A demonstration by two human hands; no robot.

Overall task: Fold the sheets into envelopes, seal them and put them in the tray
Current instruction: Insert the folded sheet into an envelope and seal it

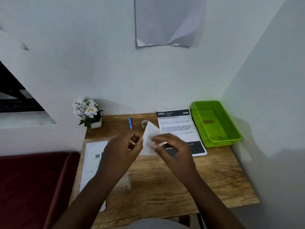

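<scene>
A white sheet (151,132) folded to a point is held up above the middle of the wooden desk (165,176). My left hand (123,149) holds its left edge with curled fingers. My right hand (171,150) pinches its lower right part. The image is blurred around the fingers. The green tray (234,128) stands at the back right with no envelopes in it. A roll of clear tape (144,123) lies just behind the sheet's tip. A packet of white paper (92,164) lies at the desk's left edge.
A printed instruction sheet (178,126) lies left of the tray. A blue pen (130,123) and a pot of white flowers (89,113) stand at the back. Walls close the desk behind and to the right. A dark red seat (33,187) is on the left.
</scene>
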